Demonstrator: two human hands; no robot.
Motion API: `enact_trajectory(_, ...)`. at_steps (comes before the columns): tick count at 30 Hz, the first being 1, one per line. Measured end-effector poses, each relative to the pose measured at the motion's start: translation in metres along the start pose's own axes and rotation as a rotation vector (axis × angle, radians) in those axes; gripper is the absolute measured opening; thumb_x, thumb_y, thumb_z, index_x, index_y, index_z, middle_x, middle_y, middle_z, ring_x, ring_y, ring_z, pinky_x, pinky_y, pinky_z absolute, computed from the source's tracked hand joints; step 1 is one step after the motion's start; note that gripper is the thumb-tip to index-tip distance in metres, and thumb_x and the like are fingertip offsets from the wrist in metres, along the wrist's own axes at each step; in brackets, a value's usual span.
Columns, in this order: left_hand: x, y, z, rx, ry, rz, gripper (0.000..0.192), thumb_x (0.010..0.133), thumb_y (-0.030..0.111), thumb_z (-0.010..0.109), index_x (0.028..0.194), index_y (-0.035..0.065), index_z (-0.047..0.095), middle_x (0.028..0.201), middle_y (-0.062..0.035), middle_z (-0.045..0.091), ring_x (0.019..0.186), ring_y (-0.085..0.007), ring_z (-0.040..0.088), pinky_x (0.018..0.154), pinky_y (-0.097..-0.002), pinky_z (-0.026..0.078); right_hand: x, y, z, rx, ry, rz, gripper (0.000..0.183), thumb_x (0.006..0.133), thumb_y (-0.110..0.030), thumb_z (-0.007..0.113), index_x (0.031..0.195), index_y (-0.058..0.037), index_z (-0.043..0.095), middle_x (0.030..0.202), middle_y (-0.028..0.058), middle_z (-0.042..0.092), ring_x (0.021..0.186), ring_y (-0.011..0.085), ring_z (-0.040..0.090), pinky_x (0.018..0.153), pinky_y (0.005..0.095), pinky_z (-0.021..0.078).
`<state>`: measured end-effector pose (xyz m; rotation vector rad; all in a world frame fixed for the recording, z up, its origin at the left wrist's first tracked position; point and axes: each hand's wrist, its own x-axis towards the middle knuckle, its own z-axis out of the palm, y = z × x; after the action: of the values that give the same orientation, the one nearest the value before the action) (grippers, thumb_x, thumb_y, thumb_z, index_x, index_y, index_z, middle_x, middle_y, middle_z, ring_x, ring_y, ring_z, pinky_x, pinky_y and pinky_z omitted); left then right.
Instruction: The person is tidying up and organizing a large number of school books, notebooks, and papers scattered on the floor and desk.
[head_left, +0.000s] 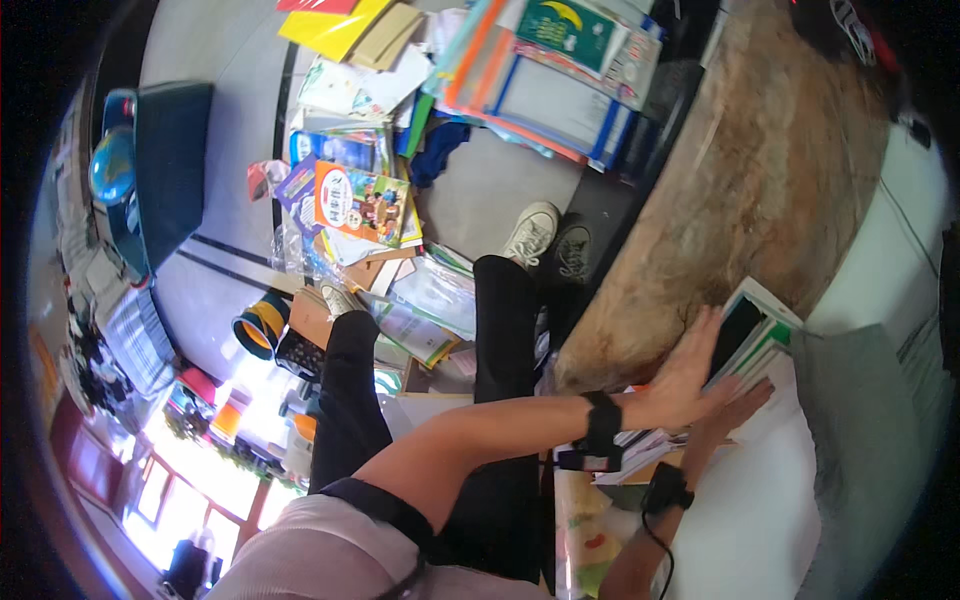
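My left hand (679, 379) reaches across to the right, its fingers straight and its palm flat against the side of a small stack of books (757, 334). Just below, my right hand (729, 412) lies along the stack's lower edge with straight fingers, partly hidden behind the left hand. Neither hand shows fingers curled around the books. The stack has a dark face, pale edges and a green strip, and leans on the right beside grey cloth. Under my forearms are papers and booklets (645, 450). Both wrists wear black bands with small devices.
A brown stone-like slab (720, 187) runs along the right. Books (364, 202), papers and plastic folders (559, 101) cover the floor ahead, around my shoes. At the left stand a dark blue bin (172, 165) with a globe (112, 166) and a round yellow-and-blue container (261, 326).
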<state>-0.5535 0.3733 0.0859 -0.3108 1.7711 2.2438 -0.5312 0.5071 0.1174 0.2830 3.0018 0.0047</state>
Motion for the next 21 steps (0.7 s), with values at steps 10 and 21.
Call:
enact_trajectory(10, -0.164, -0.078, -0.212, 0.371, 0.306, -0.205, 0.035, 0.083, 0.015, 0.054, 0.112, -0.0031, 0.047, 0.102, -0.0269, 0.053, 0.094, -0.0406, 0.052, 0.082, -0.0425, 0.044, -0.043, -0.170, 0.006, 0.484, -0.373, -0.157, 0.049, 0.092, -0.023, 0.047, 0.134, -0.0025, 0.033, 0.139, 0.0149, 0.032, 0.130, 0.0273, 0.027, 0.106, 0.0364, 0.0204)
enact_trajectory(21, -0.502, -0.017, -0.389, 0.827, -0.470, -0.127, 0.058, 0.083, 0.055, 0.044, 0.099, 0.0012, 0.061, 0.106, -0.0129, 0.057, 0.112, -0.0320, 0.043, 0.102, -0.0572, 0.017, -0.231, -0.241, 0.007, -0.139, -1.334, -0.690, 0.093, 0.062, -0.036, 0.079, 0.136, -0.0136, 0.027, 0.141, 0.0278, 0.003, 0.127, 0.0448, 0.021, 0.102, 0.0449, 0.0273)
